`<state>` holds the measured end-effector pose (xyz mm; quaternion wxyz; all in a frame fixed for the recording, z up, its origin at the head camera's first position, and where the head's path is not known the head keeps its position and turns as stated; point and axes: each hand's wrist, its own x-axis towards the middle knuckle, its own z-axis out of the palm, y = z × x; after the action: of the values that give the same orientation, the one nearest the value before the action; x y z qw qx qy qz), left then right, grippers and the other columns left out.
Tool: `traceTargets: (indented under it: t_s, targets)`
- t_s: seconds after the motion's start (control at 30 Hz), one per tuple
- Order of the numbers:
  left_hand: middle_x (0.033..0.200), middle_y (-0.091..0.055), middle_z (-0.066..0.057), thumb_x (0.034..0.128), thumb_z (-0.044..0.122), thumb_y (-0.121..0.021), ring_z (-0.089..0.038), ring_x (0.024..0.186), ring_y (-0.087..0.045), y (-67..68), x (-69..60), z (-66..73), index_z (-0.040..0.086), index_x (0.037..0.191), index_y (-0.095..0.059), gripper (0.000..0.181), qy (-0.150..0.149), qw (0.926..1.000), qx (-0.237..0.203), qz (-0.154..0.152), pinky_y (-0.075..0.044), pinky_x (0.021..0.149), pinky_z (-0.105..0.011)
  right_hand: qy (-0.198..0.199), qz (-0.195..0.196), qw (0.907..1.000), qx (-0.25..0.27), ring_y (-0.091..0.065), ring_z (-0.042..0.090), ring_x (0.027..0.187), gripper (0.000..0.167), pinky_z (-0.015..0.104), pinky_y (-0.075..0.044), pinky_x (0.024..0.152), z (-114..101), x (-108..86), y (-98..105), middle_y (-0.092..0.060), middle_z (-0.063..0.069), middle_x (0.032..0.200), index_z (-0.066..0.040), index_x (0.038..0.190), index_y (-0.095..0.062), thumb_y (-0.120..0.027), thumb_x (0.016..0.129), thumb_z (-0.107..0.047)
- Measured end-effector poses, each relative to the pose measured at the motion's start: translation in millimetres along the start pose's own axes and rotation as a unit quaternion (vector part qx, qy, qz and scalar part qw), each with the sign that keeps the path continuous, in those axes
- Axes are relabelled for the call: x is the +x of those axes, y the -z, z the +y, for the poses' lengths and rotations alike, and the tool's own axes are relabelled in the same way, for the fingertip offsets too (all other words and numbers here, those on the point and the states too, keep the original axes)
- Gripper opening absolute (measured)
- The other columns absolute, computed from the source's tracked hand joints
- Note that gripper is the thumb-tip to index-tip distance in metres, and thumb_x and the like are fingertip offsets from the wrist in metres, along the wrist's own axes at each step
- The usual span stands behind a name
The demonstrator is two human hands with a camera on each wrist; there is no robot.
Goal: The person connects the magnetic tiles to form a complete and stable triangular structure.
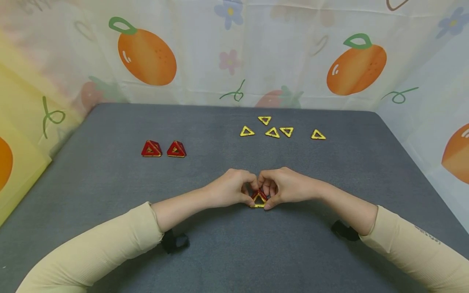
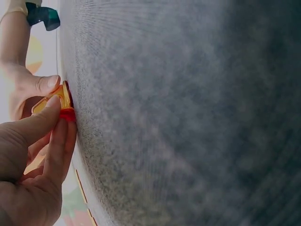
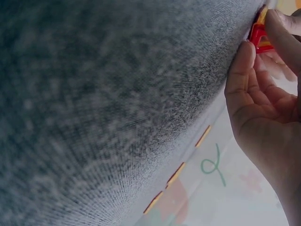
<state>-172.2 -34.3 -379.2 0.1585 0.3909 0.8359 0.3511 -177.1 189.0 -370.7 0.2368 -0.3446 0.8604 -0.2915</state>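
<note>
In the head view, both hands meet over a small red-and-yellow pyramid of triangle pieces (image 1: 259, 200) on the table. The left hand (image 1: 229, 189) pinches it from the left and the right hand (image 1: 293, 186) from the right, thumbs at its near base corners. A yellow open triangle forms its near face; red sides show behind. In the left wrist view, the thumb and fingers hold the yellow-and-red piece (image 2: 67, 101) low against the table. The right wrist view shows its red frame (image 3: 257, 37) between fingers and thumb. Fingers hide part of it.
Two finished-looking red pyramids, one (image 1: 151, 149) beside the other (image 1: 176, 149), stand at the left. Several flat yellow triangle frames (image 1: 272, 132) lie towards the back, one (image 1: 318, 134) farther right. The grey table (image 1: 110, 195) meets a fruit-patterned curtain (image 1: 198, 53).
</note>
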Motion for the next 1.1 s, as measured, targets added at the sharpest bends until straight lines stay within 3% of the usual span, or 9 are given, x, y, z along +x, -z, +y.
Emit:
traceTargets:
  t_s: [0.4, 0.83, 1.1]
  targets:
    - [0.096, -0.066, -0.007, 0.0742, 0.017, -0.086, -0.002, 0.069, -0.065, -1.3, -0.3, 2.4, 0.009, 0.091, -0.067, 0.027, -0.002, 0.9996, 0.022, 0.015, -0.051, 0.065, -0.014, 0.01, 0.0, 0.9999, -0.008, -0.059, 0.007, 0.071, 0.036, 0.022, -0.052, 0.065, -0.4, 0.4, 0.5, -0.064, -0.003, 0.085, -0.019, 0.103, -0.06, -0.085, 0.078, -0.027]
    - [0.099, -0.067, -0.008, 0.0744, 0.017, -0.087, 0.0, 0.069, -0.065, -2.8, 1.0, 1.0, 0.007, 0.093, -0.067, 0.029, 0.017, 0.9996, 0.01, 0.019, -0.051, 0.063, -0.013, 0.015, -0.008, 0.9998, 0.011, -0.059, 0.008, 0.07, 0.044, 0.023, -0.053, 0.065, 2.4, -0.3, 0.8, -0.062, 0.0, 0.087, -0.017, 0.108, -0.059, -0.087, 0.075, -0.025]
    - [0.101, -0.069, -0.006, 0.0729, 0.014, -0.088, -0.001, 0.071, -0.067, 6.8, 2.7, 0.5, 0.008, 0.098, -0.067, 0.033, 0.031, 0.9993, -0.021, -0.009, -0.053, 0.065, -0.016, 0.01, -0.008, 0.9999, 0.009, -0.06, 0.008, 0.072, 0.042, 0.023, -0.054, 0.066, 1.0, 0.2, 0.7, -0.063, -0.001, 0.087, -0.018, 0.108, -0.06, -0.087, 0.075, -0.024]
